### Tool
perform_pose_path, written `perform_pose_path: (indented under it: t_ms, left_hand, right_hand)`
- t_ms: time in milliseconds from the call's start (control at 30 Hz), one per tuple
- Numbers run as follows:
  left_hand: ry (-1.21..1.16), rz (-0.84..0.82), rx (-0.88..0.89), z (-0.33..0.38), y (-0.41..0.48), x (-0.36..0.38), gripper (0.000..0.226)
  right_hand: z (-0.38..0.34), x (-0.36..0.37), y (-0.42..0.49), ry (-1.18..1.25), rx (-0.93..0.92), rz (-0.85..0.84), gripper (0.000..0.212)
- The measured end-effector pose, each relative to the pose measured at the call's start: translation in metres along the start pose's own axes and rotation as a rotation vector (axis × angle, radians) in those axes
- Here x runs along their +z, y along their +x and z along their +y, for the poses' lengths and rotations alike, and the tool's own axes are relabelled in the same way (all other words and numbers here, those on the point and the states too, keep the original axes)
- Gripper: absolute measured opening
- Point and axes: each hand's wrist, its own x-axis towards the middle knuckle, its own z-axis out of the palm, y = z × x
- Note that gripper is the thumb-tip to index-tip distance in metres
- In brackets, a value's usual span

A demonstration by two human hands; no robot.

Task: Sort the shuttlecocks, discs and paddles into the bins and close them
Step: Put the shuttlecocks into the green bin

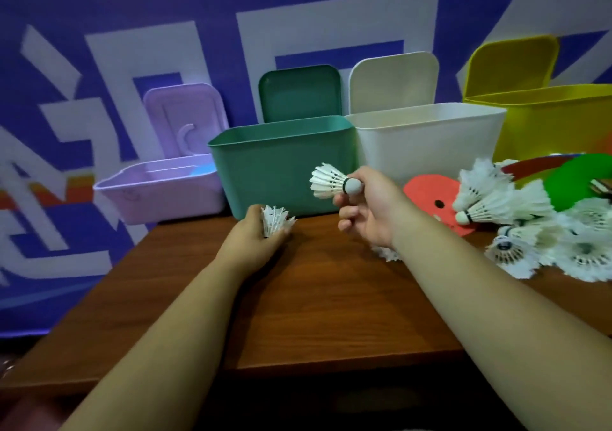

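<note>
- My right hand [364,209] has its fingers [347,213] curled, thumb and forefinger pinching a shuttlecock [328,180] at the cork. The skirt points left, in the air just before the green bin [284,165].
- My left hand [255,235] grips a second shuttlecock [276,220] low over the bench [331,298]. Its cork is buried in the palm and the feathers stick out.
- These should weigh almost nothing. The feather skirts look brittle and easy to crush, so I judge the firm cork end the right place to hold, as on the right. I would ease the left grip off the feathers.
- The pile of shuttlecocks [530,232] lies at the right of the bench, tangled over an orange disc [430,199] and a green flat piece [579,179]. Whether that one is a disc or a paddle I cannot tell.
- Four bins stand along the back, lids up: lilac bin [159,192], green, white bin [427,139], yellow bin [546,116].
- The green bin's front wall rises between both hands and its opening, so each shuttlecock must be lifted over the rim.
- One stray feather skirt [387,253] peeks from under my right wrist; a careless forearm could flatten it.
</note>
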Motion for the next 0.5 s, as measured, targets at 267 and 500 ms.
perform_pose_path:
  t_ms: [267, 500]
  left_hand:
    - [-0.184, 0.196, -0.102, -0.007, 0.011, -0.002, 0.084]
    - [-0.253, 0.372, -0.140, 0.007, 0.015, -0.008, 0.052]
  right_hand:
    - [0.043, 0.030, 0.043, -0.779, -0.277, 0.168, 0.064]
    - [0.056, 0.017, 0.045, -0.658, -0.326, 0.027, 0.087]
